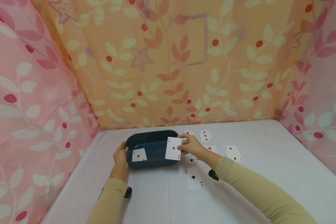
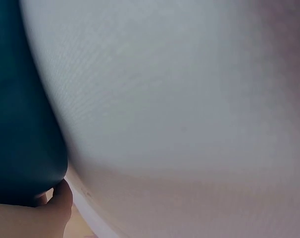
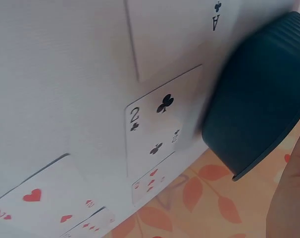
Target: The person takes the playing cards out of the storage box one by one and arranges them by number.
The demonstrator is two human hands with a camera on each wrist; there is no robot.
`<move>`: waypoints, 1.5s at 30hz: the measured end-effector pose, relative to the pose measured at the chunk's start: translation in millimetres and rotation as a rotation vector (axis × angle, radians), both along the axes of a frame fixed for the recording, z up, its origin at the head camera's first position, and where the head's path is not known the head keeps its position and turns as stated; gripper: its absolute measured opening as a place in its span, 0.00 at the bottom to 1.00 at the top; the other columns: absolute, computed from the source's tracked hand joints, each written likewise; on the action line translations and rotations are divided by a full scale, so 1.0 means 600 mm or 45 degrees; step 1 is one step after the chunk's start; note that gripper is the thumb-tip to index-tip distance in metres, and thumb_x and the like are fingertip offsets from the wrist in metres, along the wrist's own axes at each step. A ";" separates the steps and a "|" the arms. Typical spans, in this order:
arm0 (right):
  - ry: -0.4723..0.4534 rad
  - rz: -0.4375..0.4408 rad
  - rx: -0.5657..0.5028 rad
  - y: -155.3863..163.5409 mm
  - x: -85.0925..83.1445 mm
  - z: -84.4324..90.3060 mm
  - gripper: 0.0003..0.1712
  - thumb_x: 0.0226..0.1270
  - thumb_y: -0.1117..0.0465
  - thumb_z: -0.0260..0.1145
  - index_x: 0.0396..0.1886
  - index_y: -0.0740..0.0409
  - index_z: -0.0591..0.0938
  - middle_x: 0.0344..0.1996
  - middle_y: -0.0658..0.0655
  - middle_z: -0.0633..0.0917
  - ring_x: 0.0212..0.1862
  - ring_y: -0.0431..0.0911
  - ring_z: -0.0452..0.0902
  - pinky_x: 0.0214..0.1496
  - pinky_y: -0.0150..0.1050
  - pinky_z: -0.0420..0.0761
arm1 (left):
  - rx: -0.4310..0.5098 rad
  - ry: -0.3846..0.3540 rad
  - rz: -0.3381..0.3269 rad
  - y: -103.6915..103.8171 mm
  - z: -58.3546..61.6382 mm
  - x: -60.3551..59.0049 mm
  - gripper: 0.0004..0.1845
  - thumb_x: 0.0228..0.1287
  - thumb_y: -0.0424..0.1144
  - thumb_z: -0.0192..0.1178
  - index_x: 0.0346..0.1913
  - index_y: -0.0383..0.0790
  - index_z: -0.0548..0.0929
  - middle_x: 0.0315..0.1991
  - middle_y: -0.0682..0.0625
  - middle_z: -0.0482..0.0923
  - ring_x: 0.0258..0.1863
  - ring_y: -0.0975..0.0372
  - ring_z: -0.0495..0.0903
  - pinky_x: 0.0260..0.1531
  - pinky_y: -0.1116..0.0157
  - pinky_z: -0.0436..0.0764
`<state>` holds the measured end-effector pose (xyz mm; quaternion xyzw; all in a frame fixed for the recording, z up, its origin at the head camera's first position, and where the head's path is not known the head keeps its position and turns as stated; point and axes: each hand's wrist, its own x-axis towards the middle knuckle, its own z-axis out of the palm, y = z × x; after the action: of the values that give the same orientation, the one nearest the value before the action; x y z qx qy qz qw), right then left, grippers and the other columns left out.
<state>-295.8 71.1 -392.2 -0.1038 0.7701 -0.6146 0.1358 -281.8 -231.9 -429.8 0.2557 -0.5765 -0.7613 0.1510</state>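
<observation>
The right hand [image 1: 191, 146] pinches an ace [image 1: 173, 148] over the tub [image 1: 154, 137] that the left hand [image 1: 120, 156] grips; loosened too early, the ace could land on the desk [image 1: 162, 199].

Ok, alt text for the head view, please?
A right hand holds the ace of diamonds over a dark blue tub that the left hand grips; an ace of hearts lies inside, more cards on the white table.

White table [image 1: 268, 186]; leaf-print curtains [image 1: 170, 62]; two of diamonds [image 1: 233, 153].
</observation>
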 end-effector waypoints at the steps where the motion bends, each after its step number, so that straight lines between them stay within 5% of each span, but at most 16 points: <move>1: -0.005 -0.004 0.006 0.004 0.001 0.000 0.31 0.61 0.72 0.68 0.65 0.64 0.71 0.28 0.57 0.84 0.23 0.45 0.78 0.30 0.35 0.84 | -0.005 -0.004 0.000 0.000 0.000 0.000 0.28 0.71 0.24 0.45 0.72 0.39 0.64 0.73 0.47 0.58 0.75 0.56 0.49 0.72 0.61 0.46; 45: -0.030 -0.014 0.135 0.139 0.040 -0.004 0.31 0.62 0.71 0.67 0.64 0.69 0.68 0.28 0.58 0.84 0.26 0.47 0.79 0.31 0.38 0.84 | -0.018 -0.013 -0.022 -0.001 0.001 0.003 0.28 0.72 0.24 0.45 0.73 0.38 0.62 0.74 0.46 0.57 0.75 0.56 0.49 0.72 0.61 0.48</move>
<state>-271.6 154.6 -394.5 -0.0851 0.8005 -0.5748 0.1468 -280.1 -232.5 -429.0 0.2536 -0.5847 -0.7571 0.1433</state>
